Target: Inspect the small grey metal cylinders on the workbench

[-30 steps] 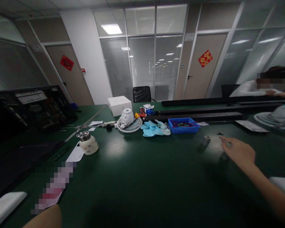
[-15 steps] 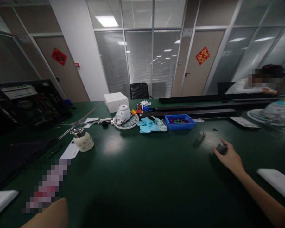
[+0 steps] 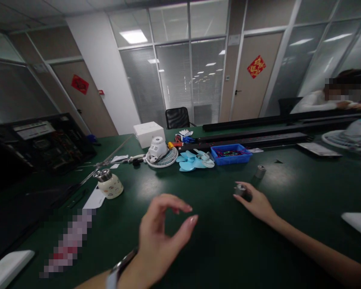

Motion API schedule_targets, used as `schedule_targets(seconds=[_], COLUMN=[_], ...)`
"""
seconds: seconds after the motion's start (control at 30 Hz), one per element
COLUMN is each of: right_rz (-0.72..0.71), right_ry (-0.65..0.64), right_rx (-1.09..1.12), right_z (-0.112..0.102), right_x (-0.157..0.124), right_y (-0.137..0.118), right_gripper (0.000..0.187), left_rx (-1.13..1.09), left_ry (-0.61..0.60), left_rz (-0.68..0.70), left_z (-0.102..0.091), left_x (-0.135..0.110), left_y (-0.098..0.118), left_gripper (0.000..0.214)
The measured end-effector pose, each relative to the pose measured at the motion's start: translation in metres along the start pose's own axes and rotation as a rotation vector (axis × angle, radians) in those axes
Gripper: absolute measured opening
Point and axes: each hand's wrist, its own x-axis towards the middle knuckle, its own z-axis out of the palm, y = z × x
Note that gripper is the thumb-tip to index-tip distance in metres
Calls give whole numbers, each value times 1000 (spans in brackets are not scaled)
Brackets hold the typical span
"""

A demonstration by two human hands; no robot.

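Observation:
My right hand (image 3: 255,202) is closed around a small metal cylinder (image 3: 241,190), which looks like a little motor, above the green table (image 3: 216,249). Its top shows between thumb and fingers. Behind that hand a similar grey metal cylinder (image 3: 260,171) stands upright on the table, apart from my fingers. My left hand (image 3: 162,237) is raised over the near middle of the table. Its thumb and curled fingers are apart, with nothing between them. A watch band (image 3: 122,263) circles the left wrist.
Blue fan blades (image 3: 194,160), a blue tray of small parts (image 3: 231,157) and a white fan piece (image 3: 158,148) lie farther back. A cream flask (image 3: 110,186) stands at left by an opened black electronics panel (image 3: 52,140). Long black bars (image 3: 258,136) stretch behind; a person (image 3: 325,98) sits beyond.
My right hand has moved left with the metal cylinder. My left hand has come into view from the lower left, where only the forearm showed. The view has tilted slightly.

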Motion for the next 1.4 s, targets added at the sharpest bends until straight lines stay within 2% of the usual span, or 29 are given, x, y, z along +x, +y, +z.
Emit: schedule_targets(seconds=[0.07,0.17,0.23,0.33,0.53,0.67,0.8,0.9,1.03,1.17,1.3,1.4], right_rz=[-142,-282,-314,-319,-284,-257,-241,-227,-223,-225,-228,-213], right_ry=[-89,-188,-242,-291,-320,-341,-371,-378,-381,-375,-372,-351], right_rx=[86,177,228,256,282,246,253,234,215,217,248,249], right_z=[30,70,88,100,99,97,95,96,97,96,91,78], right_x=[5,12,14,13,11,11,12,11,11,10,10,14], right_y=[-35,-79,-98,-109,-108,-110,-114,-113,-109,-111,-115,-104], right_gripper=[49,46,46,45,46,47,49,48,49,49,44,43], left_rx=[-108,-230,-248,-313,-275,-220,-175,-143,-70,-28,-65,-96], left_ry=[-31,-37,-38,-65,-116,-32,13,-89,-186,-198,-190,-151], left_rz=[70,91,48,30,74,95,39,-58,-71,-70,-82,-113], left_z=[17,49,63,69,62,51,42,47,61,64,61,61], left_x=[10,27,34,38,47,58,56,46,37,36,36,37], left_y=[2,-13,-28,-43,-39,-39,-65,-92,-115,-118,-117,-117], left_gripper=[35,36,33,25,17,17,18,20,21,22,35,40])
